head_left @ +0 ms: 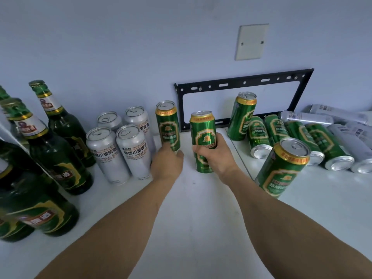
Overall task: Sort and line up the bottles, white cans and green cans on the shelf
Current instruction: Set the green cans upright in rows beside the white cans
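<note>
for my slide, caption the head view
Right hand grips upright green aluminium can; left hand touches another.

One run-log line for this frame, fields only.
left hand: touching upright green can beside white cans | right hand: gripping second green can, upright | lying cans: unsorted at right

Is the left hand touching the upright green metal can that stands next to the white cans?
Touching. In the head view, the left hand rests its fingertips against the lower front of the upright green metal can; no gap shows.
</note>
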Demonstrator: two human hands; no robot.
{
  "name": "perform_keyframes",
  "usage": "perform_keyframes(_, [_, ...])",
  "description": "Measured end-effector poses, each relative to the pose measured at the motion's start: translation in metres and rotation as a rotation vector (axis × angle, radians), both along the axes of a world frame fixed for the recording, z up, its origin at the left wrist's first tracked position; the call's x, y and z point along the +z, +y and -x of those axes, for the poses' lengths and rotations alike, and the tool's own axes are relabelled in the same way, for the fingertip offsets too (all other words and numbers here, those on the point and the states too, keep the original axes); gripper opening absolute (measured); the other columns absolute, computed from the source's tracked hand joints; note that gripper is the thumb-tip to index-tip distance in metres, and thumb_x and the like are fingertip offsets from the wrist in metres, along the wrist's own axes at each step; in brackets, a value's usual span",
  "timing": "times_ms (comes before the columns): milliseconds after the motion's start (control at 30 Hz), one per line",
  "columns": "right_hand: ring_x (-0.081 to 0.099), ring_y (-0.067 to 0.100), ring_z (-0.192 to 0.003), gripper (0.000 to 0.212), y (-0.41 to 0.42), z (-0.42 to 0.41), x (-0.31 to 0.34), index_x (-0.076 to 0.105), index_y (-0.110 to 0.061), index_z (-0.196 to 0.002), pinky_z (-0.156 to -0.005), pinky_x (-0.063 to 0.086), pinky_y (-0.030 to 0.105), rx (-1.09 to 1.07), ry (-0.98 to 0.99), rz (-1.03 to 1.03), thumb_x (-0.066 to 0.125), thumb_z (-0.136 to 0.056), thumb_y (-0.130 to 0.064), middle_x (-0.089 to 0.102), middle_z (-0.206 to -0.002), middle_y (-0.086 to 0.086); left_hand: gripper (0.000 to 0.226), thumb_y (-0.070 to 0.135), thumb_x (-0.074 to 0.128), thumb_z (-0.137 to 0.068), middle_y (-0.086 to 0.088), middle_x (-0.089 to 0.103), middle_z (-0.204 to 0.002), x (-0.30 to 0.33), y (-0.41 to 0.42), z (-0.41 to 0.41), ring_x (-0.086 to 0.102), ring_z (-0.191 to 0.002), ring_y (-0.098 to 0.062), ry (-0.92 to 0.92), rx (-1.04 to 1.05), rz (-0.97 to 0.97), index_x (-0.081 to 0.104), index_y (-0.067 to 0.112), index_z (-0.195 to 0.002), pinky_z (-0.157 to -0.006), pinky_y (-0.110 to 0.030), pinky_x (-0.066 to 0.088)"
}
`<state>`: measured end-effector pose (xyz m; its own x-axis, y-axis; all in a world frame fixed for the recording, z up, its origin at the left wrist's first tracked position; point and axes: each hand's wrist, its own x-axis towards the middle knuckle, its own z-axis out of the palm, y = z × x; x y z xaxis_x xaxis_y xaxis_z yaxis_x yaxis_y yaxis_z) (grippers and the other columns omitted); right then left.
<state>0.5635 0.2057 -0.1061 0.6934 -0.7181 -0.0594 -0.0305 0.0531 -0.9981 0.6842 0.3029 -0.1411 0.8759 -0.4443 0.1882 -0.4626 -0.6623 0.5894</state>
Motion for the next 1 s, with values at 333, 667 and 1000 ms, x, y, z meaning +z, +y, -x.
perform_keyframes(333, [0.067,0.017,-0.095,0.067,-0.017,-0.039,-0.012,0.049,-0.024,-0.131,-0.076,0.053,0.026,0.003,-0.092,-0.019,0.081,-0.075,-0.008,0.07,-0.106,0.002,0.024,0.018,0.084,-0.061,-0.003,0.056,-0.057,-0.008,0.036,0.003,0.055,-0.048,-0.024,-0.722,-0.398,-0.315,0.06,0.013,-0.059,-0.041,-0.023,0.032])
perform_keyframes(667, [0.067,0.016,-0.098,0.071,-0.041,-0.068,-0.025,0.048,-0.023,-0.135,-0.08,0.054,0.027,0.057,-0.159,-0.074,0.079,-0.076,-0.001,0.069,-0.11,0.004,0.031,0.032,0.04,-0.081,0.004,0.059,-0.065,-0.022,0.034,0.005,0.058,-0.055,-0.018,-0.698,-0.383,-0.304,0.065,0.019,-0.068,-0.043,-0.023,0.035])
perform_keyframes(1000, [0.057,0.019,-0.117,0.07,-0.03,-0.05,-0.032,0.04,-0.024,-0.139,-0.099,0.046,0.034,-0.006,0.148,0.197,0.078,-0.081,-0.031,0.058,-0.129,-0.002,0.014,0.025,0.065,-0.084,-0.005,0.065,-0.076,-0.001,0.033,0.011,0.064,-0.067,-0.026,-0.615,-0.389,-0.444,0.067,0.012,-0.08,-0.048,-0.029,0.042])
